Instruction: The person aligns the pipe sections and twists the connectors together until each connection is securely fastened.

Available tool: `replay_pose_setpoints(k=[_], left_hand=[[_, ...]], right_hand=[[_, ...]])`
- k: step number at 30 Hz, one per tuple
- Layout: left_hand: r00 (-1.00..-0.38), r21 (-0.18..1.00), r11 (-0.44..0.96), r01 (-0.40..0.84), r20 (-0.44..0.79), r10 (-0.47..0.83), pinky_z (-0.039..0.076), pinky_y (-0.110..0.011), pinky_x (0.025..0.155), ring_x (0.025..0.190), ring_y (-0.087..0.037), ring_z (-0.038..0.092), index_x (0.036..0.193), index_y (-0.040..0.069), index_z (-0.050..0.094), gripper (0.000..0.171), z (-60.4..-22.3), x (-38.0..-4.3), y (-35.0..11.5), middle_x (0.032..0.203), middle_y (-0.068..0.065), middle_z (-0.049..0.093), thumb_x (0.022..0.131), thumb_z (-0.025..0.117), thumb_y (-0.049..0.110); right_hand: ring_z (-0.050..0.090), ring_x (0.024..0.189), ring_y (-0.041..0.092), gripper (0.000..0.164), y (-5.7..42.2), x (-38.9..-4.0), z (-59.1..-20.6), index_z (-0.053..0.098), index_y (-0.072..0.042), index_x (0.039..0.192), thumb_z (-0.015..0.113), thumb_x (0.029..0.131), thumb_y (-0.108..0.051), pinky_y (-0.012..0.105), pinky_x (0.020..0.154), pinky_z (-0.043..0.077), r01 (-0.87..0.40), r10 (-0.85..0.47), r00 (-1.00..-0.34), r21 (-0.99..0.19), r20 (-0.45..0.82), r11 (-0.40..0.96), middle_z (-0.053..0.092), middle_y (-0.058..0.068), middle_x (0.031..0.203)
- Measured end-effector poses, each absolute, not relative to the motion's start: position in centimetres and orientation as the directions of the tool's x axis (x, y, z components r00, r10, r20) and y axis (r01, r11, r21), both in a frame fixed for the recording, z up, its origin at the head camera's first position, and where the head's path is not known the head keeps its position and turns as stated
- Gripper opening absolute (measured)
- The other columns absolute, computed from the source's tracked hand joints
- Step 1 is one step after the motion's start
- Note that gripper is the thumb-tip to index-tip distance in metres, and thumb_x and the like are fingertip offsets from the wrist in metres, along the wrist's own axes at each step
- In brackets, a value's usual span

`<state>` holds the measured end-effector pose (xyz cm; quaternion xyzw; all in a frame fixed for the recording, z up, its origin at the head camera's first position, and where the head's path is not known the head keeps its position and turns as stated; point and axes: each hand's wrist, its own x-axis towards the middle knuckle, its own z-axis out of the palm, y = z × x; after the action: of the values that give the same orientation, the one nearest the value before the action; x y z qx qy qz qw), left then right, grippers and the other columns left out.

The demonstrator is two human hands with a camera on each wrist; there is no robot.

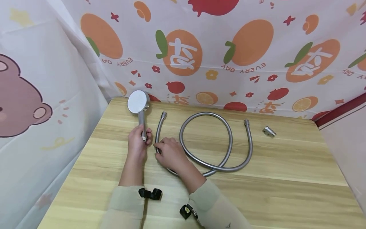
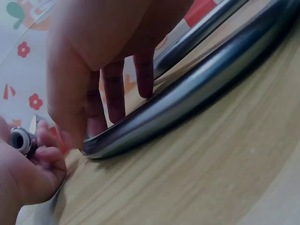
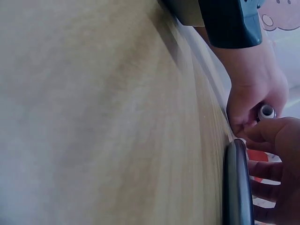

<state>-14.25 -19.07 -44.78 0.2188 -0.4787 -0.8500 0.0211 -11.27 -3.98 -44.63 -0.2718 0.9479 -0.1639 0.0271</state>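
Note:
My left hand [image 1: 138, 141] grips the handle of a chrome hand shower [image 1: 138, 101], whose round white face points up. The handle's open threaded end [image 3: 266, 111] shows below the fist in the right wrist view. My right hand [image 1: 171, 154] reaches palm down over the left stretch of a grey metal shower hose [image 1: 230, 140]. In the left wrist view its fingers [image 2: 114, 91] hang fairly straight along the hose's far side, touching or nearly touching it. The thumb's contact with the hose is hidden. The hose lies looped on the table, both ends pointing toward the back.
A small chrome fitting [image 1: 269, 131] lies right of the hose. The light wooden table [image 1: 286, 197] meets a fruit-print cloth [image 1: 217, 57] at the back and a bear-print cloth [image 1: 65, 105] on the left. A dark red strip [image 1: 343, 109] borders the right side.

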Motion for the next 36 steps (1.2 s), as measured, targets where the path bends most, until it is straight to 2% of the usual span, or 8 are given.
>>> replay_pose_setpoints(k=[4,8,14,21,26,30,33,36], left_hand=[[-0.929,0.805,-0.58,-0.122,-0.299,-0.218,0.055,-0.027,0.076,0.076,-0.017,0.063,0.123,-0.003,0.04,0.023,-45.0,-14.3,-18.7,0.081,-0.006,0.067,0.107,0.035,0.013],[-0.946,0.809,-0.582,-0.082,-0.247,-0.211,0.051,-0.034,0.098,0.088,-0.02,0.067,0.128,-0.007,0.037,0.028,-45.1,-14.4,-18.4,0.086,-0.008,0.07,0.106,0.034,0.01],[-0.951,0.801,-0.589,-0.104,-0.254,-0.177,0.054,-0.037,0.093,0.096,-0.021,0.063,0.131,-0.005,0.035,0.03,-45.3,-14.4,-18.3,0.093,-0.008,0.068,0.106,0.036,0.013],[-0.952,0.802,-0.583,-0.131,-0.266,-0.151,0.056,-0.037,0.089,0.1,-0.023,0.062,0.12,0.002,0.042,0.019,-45.1,-14.3,-17.9,0.094,-0.008,0.067,0.106,0.038,0.013],[-0.96,0.788,-0.603,-0.127,-0.25,-0.123,0.055,-0.028,0.076,0.091,-0.02,0.063,0.12,-0.001,0.04,0.019,-45.1,-14.2,-17.1,0.09,-0.007,0.069,0.105,0.037,0.011],[-0.965,0.773,-0.62,-0.132,-0.242,-0.096,0.052,-0.027,0.078,0.092,-0.021,0.064,0.119,0.001,0.041,0.017,-45.3,-14.2,-16.4,0.09,-0.008,0.069,0.104,0.038,0.009],[-0.97,0.76,-0.638,-0.127,-0.231,-0.082,0.052,-0.029,0.086,0.093,-0.021,0.064,0.118,0.003,0.042,0.016,-45.6,-14.2,-16.2,0.091,-0.007,0.069,0.105,0.038,0.008],[-0.973,0.746,-0.654,-0.127,-0.22,-0.062,0.053,-0.03,0.085,0.092,-0.02,0.064,0.125,0.002,0.041,0.022,-45.9,-14.2,-16.5,0.092,-0.005,0.067,0.106,0.038,0.013]], right_hand=[[0.06,0.1,0.019,0.032,-4.2,-11.7,-44.7,0.07,-0.026,0.121,0.064,0.093,-0.039,0.035,0.083,0.049,-0.469,-0.489,-0.871,-0.379,0.047,0.798,0.067,-0.003,0.112],[0.063,0.095,0.019,0.031,-4.2,-12.5,-44.6,0.07,-0.02,0.12,0.064,0.092,-0.03,0.033,0.08,0.051,-0.372,-0.42,-0.907,-0.526,0.032,0.765,0.07,0.0,0.105],[0.069,0.097,0.018,0.041,-4.3,-14.1,-44.6,0.062,-0.012,0.131,0.066,0.09,-0.017,0.033,0.087,0.054,-0.064,-0.22,-0.973,-0.83,-0.071,0.553,0.073,0.006,0.107],[0.068,0.059,0.027,0.055,-4.8,-15.1,-45.4,0.05,-0.003,0.14,0.068,0.088,-0.007,0.032,0.052,0.057,0.191,-0.085,-0.973,-0.958,-0.213,0.213,0.072,0.01,0.099],[0.06,0.048,0.019,0.062,-4.8,-15.4,-45.7,0.047,-0.003,0.143,0.071,0.087,-0.012,0.033,0.046,0.055,0.226,-0.036,-0.971,-0.961,-0.234,0.159,0.066,0.008,0.086],[0.051,0.041,0.014,0.071,-4.7,-15.3,-45.9,0.041,-0.006,0.148,0.073,0.084,-0.012,0.028,0.039,0.049,0.2,-0.02,-0.978,-0.964,-0.207,0.173,0.059,0.003,0.074],[0.049,0.046,0.011,0.076,-4.5,-15.2,-46.1,0.039,-0.007,0.149,0.071,0.081,-0.007,0.023,0.04,0.045,0.171,-0.008,-0.985,-0.971,-0.175,0.164,0.054,0.0,0.071],[0.049,0.055,0.009,0.074,-4.4,-14.9,-46.3,0.042,-0.009,0.148,0.07,0.079,-0.006,0.022,0.049,0.045,0.133,0.011,-0.991,-0.974,-0.133,0.182,0.053,-0.002,0.071]])
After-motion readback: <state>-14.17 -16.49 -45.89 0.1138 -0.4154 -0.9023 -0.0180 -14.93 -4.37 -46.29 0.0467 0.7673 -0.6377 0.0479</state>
